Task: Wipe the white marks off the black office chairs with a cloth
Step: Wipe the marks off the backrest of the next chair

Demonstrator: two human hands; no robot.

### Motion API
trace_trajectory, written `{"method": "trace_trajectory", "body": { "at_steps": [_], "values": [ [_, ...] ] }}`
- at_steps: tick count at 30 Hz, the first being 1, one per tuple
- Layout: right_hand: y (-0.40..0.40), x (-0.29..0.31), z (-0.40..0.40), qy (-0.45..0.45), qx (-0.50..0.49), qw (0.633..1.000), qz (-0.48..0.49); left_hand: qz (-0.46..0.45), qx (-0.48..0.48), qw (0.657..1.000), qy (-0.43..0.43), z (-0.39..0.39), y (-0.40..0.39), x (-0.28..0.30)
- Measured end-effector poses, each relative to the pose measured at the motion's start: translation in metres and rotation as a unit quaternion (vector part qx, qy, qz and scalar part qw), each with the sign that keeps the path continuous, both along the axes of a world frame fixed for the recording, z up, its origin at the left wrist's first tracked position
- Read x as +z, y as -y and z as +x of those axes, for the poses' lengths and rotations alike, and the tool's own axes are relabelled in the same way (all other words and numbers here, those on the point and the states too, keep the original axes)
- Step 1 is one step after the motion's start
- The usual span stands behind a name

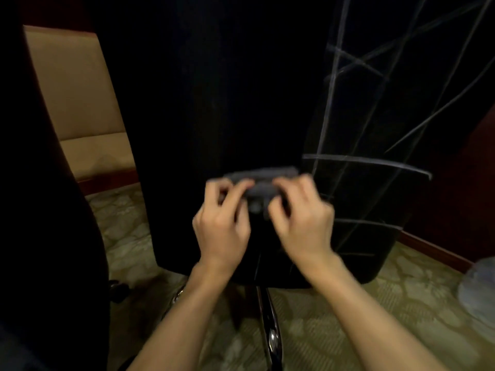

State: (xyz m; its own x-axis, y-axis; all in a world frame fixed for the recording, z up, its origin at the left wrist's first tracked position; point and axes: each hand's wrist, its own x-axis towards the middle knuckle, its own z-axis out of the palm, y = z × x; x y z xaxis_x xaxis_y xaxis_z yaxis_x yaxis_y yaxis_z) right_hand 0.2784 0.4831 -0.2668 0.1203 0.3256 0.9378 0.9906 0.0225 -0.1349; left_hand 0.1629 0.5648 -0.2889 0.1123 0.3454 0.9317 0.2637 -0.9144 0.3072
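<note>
A black office chair (227, 103) fills the middle of the view, its back facing me. White marks (348, 159) cross the right part of that back in several long lines. A dark grey cloth (263, 180) is bunched in front of the lower chair back. My left hand (222, 223) and my right hand (302, 218) both hold the cloth, fingers curled into it from below. The hands are blurred.
A second black chair (45, 210) looms at the left edge. A beige padded chair (80, 103) stands behind at the left. The chrome chair base (270, 330) reaches toward me over patterned carpet (375, 317). A pale translucent object (479, 287) sits at the right edge.
</note>
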Motion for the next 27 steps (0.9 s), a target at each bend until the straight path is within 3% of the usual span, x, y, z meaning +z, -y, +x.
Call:
{"method": "trace_trajectory", "body": {
  "at_steps": [4, 8, 11, 19, 22, 27],
  "values": [
    [-0.006, 0.046, 0.000, -0.016, -0.022, 0.999, 0.047, -0.003, 0.013, 1.000, 0.012, 0.009, -0.002, 0.051],
    [-0.007, -0.011, 0.003, 0.002, -0.009, 1.000, 0.013, 0.008, 0.021, 0.999, -0.034, 0.004, -0.010, -0.008],
    [-0.009, -0.060, 0.000, -0.024, -0.009, 0.999, -0.023, -0.032, 0.028, 0.998, -0.039, -0.001, -0.014, -0.060],
    [-0.008, -0.122, -0.016, -0.076, -0.007, 0.990, -0.119, -0.115, 0.033, 0.988, -0.093, -0.019, -0.007, -0.113],
    [0.000, -0.102, -0.024, -0.086, 0.000, 0.989, -0.119, -0.123, 0.015, 0.990, -0.062, -0.023, 0.000, -0.094],
    [0.000, -0.011, -0.014, -0.054, 0.005, 0.999, -0.006, -0.094, -0.024, 0.995, 0.039, -0.002, 0.003, -0.009]
  ]
}}
